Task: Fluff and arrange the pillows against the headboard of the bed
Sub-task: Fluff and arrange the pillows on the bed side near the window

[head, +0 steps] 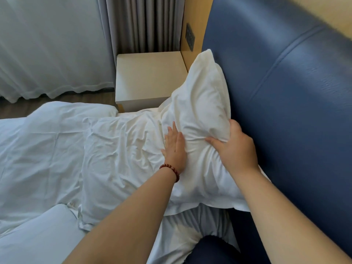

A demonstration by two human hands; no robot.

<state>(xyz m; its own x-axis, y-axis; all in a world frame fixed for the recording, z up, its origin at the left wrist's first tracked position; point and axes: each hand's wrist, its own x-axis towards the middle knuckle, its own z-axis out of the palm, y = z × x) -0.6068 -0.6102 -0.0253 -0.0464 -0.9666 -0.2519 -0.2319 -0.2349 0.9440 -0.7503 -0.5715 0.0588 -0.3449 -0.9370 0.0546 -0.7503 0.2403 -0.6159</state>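
Gripping pillow (200, 103), right hand (236, 147) fingertips hidden behind it.

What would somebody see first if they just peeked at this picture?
Probably the big white pillow in the middle, propped up against the blue padded headboard. Two bare hands work it: the right hand grips its upper edge, the left hand, with a red bead bracelet on its wrist, presses flat on the front. A second pillow lies flat to the left.

Red beaded bracelet (170, 171) (left wrist)
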